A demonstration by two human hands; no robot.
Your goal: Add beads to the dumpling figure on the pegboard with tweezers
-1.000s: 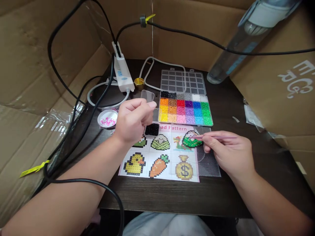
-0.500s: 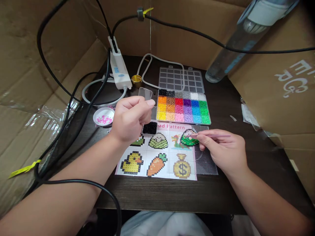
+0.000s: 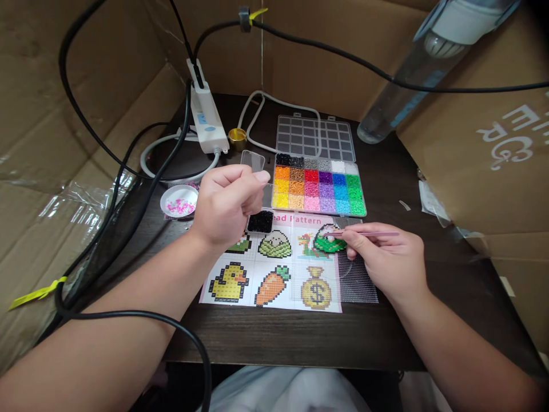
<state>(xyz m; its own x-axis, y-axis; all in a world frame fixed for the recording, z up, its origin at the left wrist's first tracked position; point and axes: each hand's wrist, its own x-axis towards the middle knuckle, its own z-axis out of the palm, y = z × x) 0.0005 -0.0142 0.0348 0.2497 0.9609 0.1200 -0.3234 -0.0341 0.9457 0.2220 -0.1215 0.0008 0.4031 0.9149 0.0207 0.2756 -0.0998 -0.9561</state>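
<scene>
My right hand [image 3: 384, 252] is closed on pink tweezers [image 3: 373, 233], whose tips touch or hover just over a bead figure [image 3: 329, 239] in green, white and black. That figure lies on a clear pegboard [image 3: 360, 280], which overlaps the right part of a printed bead pattern sheet [image 3: 274, 309]. My left hand [image 3: 229, 203] is closed in a fist above the sheet's upper left; whether anything is inside cannot be seen. Just below and right of the fist sits a small box of black beads [image 3: 261, 222].
Behind the sheet, a sectioned bead case [image 3: 319, 213] holds many colours, its clear lid folded back. A white dish [image 3: 165, 200] of pink beads stands left. A power strip [image 3: 210, 126], gold cup [image 3: 237, 137], black cable [image 3: 141, 313] and clear bottle [image 3: 377, 123] surround the work, between cardboard walls.
Both hands hold almost the same pose, and the tweezers stay at the bead figure. The whole view has shifted very slightly.
</scene>
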